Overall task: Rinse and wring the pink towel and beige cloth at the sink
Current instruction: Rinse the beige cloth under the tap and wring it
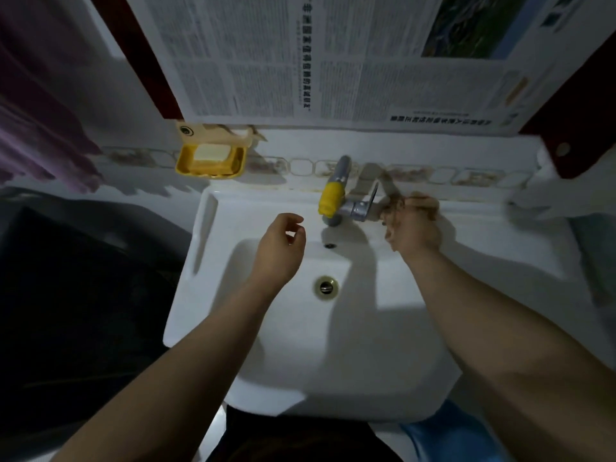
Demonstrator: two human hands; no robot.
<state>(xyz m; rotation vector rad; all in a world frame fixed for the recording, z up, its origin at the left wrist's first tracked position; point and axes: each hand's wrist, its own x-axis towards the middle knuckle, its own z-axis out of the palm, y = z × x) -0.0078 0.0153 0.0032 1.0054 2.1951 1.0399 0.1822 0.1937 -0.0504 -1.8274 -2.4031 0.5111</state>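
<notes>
Reaching for the beige cloth (383,188) by the tap (343,201)

Right hand (413,225) is pinching its limp, light end; left hand (280,248) is hovering loosely curled, holding nothing.

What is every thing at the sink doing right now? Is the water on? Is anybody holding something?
Tap: no water seen running.
Tap lever: the right hand is beside it, blurred; touching or not, cannot tell.
Left hand: over the basin, fingers loosely curled, holding nothing.
Sink: basin looks empty, drain uncovered.
Soap dish: holds a pale soap bar.
Purple towel: hanging at left.
</notes>
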